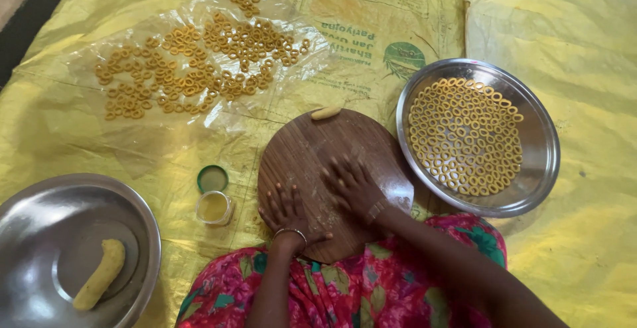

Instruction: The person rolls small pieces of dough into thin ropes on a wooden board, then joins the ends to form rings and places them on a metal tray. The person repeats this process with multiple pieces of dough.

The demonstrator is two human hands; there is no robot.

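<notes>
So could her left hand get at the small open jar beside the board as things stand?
Probably yes. The left hand rests flat on the round wooden board, and the open jar stands just off the board's edge on that side, with nothing between them.

A yellow plastic sheet [584,102] covers the floor, crinkled and glossy under soft, even light; a second yellow printed sheet [371,23] overlaps it at the top middle, their edges meeting in a seam; at the top left corner a dark strip of bare floor [33,16] shows.
</notes>
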